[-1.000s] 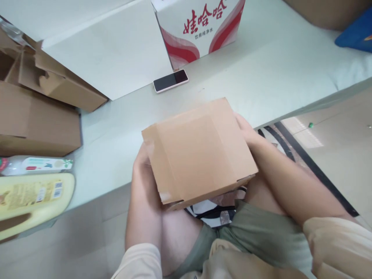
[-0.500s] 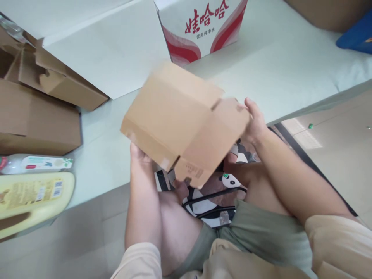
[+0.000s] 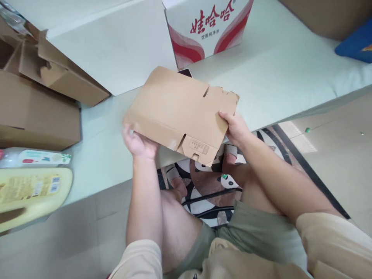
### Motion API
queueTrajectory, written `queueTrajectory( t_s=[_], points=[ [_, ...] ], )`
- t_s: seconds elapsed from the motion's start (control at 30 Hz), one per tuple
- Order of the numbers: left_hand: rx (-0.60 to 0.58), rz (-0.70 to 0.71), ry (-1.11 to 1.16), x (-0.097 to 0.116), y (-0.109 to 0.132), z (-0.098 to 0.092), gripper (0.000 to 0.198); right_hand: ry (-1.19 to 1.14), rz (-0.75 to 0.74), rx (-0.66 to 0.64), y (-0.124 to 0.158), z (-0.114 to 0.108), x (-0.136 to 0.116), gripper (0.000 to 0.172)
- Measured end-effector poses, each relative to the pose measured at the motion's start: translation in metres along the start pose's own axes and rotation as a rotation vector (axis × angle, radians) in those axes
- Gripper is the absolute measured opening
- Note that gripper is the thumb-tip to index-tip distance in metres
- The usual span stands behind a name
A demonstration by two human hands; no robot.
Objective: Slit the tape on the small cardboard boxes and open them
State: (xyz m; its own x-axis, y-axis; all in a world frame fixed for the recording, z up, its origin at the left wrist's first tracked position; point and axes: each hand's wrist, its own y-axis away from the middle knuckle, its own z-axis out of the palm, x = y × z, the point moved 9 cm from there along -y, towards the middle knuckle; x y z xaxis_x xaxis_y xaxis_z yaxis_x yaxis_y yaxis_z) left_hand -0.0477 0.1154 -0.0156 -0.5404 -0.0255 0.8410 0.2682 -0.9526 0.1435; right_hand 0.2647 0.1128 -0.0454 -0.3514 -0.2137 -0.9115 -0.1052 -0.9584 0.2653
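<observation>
A flat brown cardboard box blank (image 3: pixel 177 104), creased and slotted, is held tilted above the front edge of the table. Printed marks and a notch show on its near flap. My right hand (image 3: pixel 236 128) grips its right edge, thumb on top and the other fingers hidden beneath. At the left edge, my left hand (image 3: pixel 139 143) is bent around the cardboard from below, with some of its fingers out of sight. Just behind the sheet, part of a dark flat object (image 3: pixel 186 73) with a pale border peeks out.
A white box with red lettering (image 3: pixel 209 35) and a plain white box (image 3: pixel 116 54) stand behind on the pale-green table (image 3: pixel 285 73). Brown cartons (image 3: pixel 37 108), a clear bottle (image 3: pixel 35 158) and a yellow bottle (image 3: pixel 35 190) are on the left. Something blue (image 3: pixel 356 42) lies far right.
The cardboard has moved away from my body and lies flatter in view. My right hand has shifted left along with it, and the dark flat object behind has come into view.
</observation>
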Motion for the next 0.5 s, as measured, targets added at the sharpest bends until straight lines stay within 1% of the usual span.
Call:
queueTrajectory(
  t_s=[0.07,0.13,0.23,0.3,0.33,0.4,0.5],
  points=[
    [0.096,-0.044,-0.013,-0.008,-0.003,-0.010,0.026,0.048,-0.027,-0.006,0.003,-0.002,0.000,0.051],
    [0.159,-0.061,0.000,-0.013,-0.006,-0.018,0.021,0.112,-0.012,-0.063,0.009,0.002,0.003,0.050],
    [0.137,-0.061,0.024,-0.015,-0.009,-0.016,0.021,0.181,0.010,-0.143,0.021,0.010,0.003,0.048],
    [0.118,-0.080,0.033,-0.015,-0.007,-0.011,0.023,0.180,-0.013,-0.111,0.028,0.009,-0.005,0.045],
    [0.110,-0.104,0.036,-0.017,-0.005,-0.008,0.023,0.174,-0.029,-0.069,0.031,0.004,-0.012,0.045],
    [0.081,-0.171,0.035,-0.021,0.001,-0.002,0.025,0.173,-0.070,0.035,0.038,-0.013,-0.028,0.045],
    [0.017,-0.244,0.025,-0.024,0.009,0.007,0.030,0.235,-0.162,0.197,0.056,-0.057,-0.063,0.048]
  ],
)
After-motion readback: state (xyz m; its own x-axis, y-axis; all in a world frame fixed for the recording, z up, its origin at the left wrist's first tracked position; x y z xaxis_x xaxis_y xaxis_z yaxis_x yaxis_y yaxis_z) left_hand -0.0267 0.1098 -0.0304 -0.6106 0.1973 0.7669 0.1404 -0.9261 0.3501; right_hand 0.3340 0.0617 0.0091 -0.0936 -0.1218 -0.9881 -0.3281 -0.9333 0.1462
